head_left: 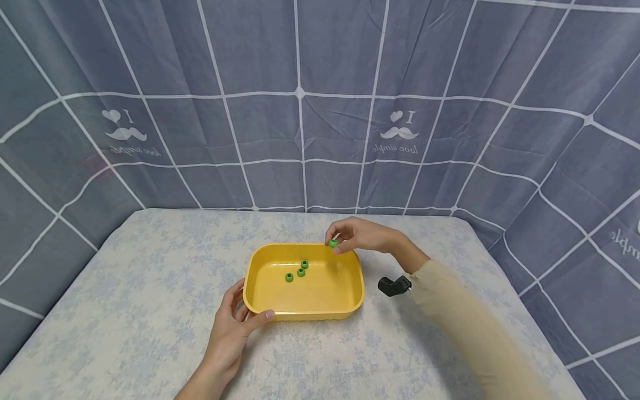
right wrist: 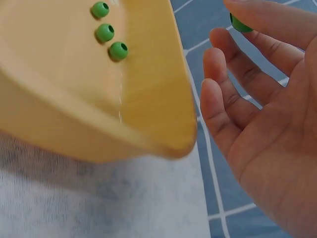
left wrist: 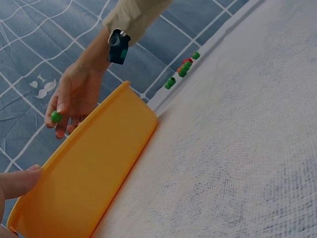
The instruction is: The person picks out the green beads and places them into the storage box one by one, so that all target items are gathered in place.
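A yellow plastic tray [head_left: 300,314] sits mid-table with three green beads [head_left: 301,272] on its floor. My right hand [head_left: 350,236] hovers over the tray's far right corner and pinches a fourth green bead [head_left: 333,243] between thumb and fingertips. In the right wrist view that bead [right wrist: 240,24] shows at the fingertips, beside the tray rim [right wrist: 173,144], with the three beads [right wrist: 105,32] inside. My left hand [head_left: 239,316] grips the tray's near left corner, thumb over the rim. From the left wrist I see the tray's outer wall [left wrist: 99,163] and the pinched bead [left wrist: 56,117].
The table wears a pale floral cloth [head_left: 150,311]. A blue-grey checked curtain [head_left: 300,111] closes off the back and sides. A few loose green and red beads [left wrist: 183,69] lie near the table's far edge. A black wrist camera [head_left: 394,285] sits on my right forearm.
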### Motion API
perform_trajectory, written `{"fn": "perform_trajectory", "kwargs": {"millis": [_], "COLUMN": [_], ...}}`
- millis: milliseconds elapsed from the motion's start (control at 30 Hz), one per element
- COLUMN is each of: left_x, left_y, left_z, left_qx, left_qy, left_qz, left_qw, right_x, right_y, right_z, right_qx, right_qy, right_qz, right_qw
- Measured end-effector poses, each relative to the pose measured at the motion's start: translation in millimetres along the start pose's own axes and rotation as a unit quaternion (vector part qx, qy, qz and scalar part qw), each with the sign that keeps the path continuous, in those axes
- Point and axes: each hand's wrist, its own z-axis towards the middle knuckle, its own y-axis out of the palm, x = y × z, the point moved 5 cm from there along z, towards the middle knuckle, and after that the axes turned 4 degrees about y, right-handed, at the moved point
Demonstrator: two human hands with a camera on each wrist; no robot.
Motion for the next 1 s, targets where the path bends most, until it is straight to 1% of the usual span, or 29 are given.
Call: {"fn": "perform_trajectory", "kwargs": {"millis": [300, 600, 833, 1000], "left_x": [-1.4, -2.1, -1.6, -1.7], "left_y": [-0.4, -1.1, -1.0, -1.1], "left_z": [0.6, 1.0, 1.4, 1.3], "left_qx": [-0.002, 0.001, -0.003, -0.006], "left_qy": [-0.001, -0.001, 0.002, 0.001], "left_qz": [-0.003, 0.005, -0.001, 0.003], "left_qw": [1.0, 1.0, 1.0, 1.0], "right_x": [-7, -16, -24, -27], "right_y": [9, 15, 21, 24], "right_z": [19, 35, 48, 54], "right_qx": [-0.019, -0.025, -0.038, -0.045], "right_qy": [-0.016, -0.028, -0.031, -0.036], "right_qz": [-0.004, -0.02, -0.036, -0.028], "right_qw": [1.0, 0.999, 0.998, 0.998]}}
